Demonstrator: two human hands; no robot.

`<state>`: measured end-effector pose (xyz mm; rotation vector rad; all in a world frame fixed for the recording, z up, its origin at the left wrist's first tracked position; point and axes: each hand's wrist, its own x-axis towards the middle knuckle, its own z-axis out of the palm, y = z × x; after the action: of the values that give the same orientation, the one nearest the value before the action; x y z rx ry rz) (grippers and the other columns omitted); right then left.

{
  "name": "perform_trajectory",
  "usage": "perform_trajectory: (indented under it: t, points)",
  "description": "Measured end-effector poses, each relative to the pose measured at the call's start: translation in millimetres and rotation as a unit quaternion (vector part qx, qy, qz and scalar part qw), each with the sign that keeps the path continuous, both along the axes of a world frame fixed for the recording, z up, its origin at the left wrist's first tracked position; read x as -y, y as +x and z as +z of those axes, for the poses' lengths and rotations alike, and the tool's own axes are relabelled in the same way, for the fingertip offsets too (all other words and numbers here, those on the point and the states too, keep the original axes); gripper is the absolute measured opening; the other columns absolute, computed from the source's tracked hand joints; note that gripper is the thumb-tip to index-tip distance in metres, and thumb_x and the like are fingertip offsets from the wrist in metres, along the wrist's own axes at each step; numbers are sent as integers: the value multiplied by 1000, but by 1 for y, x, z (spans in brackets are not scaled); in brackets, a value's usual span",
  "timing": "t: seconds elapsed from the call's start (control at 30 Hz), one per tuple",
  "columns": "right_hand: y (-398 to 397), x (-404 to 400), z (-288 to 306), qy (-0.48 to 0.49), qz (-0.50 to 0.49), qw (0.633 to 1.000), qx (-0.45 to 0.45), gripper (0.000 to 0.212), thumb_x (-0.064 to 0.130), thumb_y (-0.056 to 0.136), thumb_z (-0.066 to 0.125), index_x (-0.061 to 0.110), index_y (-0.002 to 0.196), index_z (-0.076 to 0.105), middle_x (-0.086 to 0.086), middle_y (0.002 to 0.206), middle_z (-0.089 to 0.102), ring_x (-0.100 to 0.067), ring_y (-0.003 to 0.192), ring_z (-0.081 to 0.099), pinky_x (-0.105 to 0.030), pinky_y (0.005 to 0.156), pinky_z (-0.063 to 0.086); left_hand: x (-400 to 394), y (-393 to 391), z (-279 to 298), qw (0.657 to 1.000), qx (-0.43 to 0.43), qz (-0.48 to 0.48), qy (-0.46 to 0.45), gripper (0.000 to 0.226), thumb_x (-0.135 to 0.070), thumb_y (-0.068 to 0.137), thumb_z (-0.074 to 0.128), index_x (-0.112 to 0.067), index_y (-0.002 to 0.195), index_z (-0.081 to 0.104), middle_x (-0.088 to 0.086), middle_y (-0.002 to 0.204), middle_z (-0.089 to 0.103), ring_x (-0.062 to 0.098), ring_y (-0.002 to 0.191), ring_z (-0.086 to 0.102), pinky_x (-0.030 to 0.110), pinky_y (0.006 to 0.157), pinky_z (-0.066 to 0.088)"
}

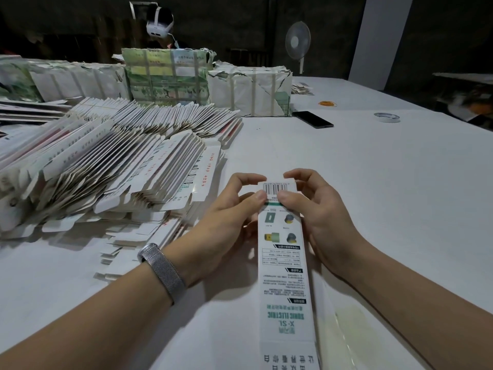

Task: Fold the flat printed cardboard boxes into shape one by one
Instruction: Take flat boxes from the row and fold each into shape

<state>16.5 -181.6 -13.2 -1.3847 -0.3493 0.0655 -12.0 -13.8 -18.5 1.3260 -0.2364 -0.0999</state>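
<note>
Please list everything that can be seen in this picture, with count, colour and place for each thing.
box: one, white with green print, held at its far end by both hands, centre
flat boxes: a large pile, too many to count, white, left on the table
bundles: several, white and green, strapped, at the back
phone: one, black, lying flat right of the bundles
tape roll: one, white, far right on the table
rubber bands: small heap, orange, behind the phone
fan: one, white, standing behind the table
table: one, white
watch band: one, silver, left wrist
left hand: pinches the box
right hand: pinches the box
</note>
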Motion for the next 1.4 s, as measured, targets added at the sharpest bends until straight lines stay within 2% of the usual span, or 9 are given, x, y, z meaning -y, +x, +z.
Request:
perform_trajectory:
  t: [0.13,0.37,0.63,0.7,0.87,1.0,1.13,1.27,1.4]
  points:
    - [1,1,0,9,-9,1000,-12,18,21,73,76,30,88,72,-25,117,61,-31,80,74,-37,63,59,1,-1,1,1000,-2,3,-4,31,-34,83,62,-26,113,56,17,89,66,36,86,46,37,64,42]
    - [4,4,0,31,-1,999,-30,15,18,69,80,26,81,75,-5,91,71,-33,78,74,-40,68,61,1,0,0,1000,-4,6,-9,29,-35,83,63,-27,111,58,21,93,65,37,88,46,39,68,40]
    - [4,5,1,13,-25,999,-22,14,22,68,82,29,77,75,-1,93,75,-32,80,75,-43,73,59,-1,1,-2,1000,4,-3,-12,15,-33,93,62,-28,107,62,16,92,70,31,85,60,40,71,47]
    - [4,4,2,13,-27,999,-21,14,23,68,82,29,78,75,-1,94,75,-32,79,75,-44,72,59,-1,2,-2,1000,1,-5,-12,14,-32,93,62,-27,106,61,15,91,71,32,86,58,40,71,46]
    - [0,1,1,-18,-40,999,-3,12,22,83,80,26,90,72,-3,99,74,-27,76,75,-30,58,57,0,3,-2,1000,5,3,-21,15,-31,96,62,-23,108,58,13,89,71,30,83,58,36,68,49]
    - [-3,-1,1,-50,-68,996,19,13,23,89,74,23,99,67,-5,91,75,-24,74,75,-33,61,58,3,1,1,1000,2,16,-18,27,-36,85,62,-22,107,58,13,82,67,21,66,56,23,51,47]
    - [-3,2,3,-66,-82,994,18,14,24,87,77,20,97,67,-9,76,76,-25,69,75,-39,65,60,3,2,1,1000,-2,10,-12,19,-37,85,63,-27,101,63,22,94,58,34,84,48,32,60,44]
    - [-3,0,3,-78,-88,993,21,10,26,89,74,24,96,68,-2,90,75,-23,74,75,-41,67,61,3,1,0,1000,10,19,-17,27,-37,84,64,-22,106,59,14,79,67,21,59,56,21,45,45]
    - [-7,-3,2,-142,-97,984,48,20,34,96,66,37,116,64,1,112,67,-16,85,73,-29,63,58,2,1,1,999,3,26,-46,33,-39,82,68,-28,110,56,11,76,67,14,47,57,22,40,46]
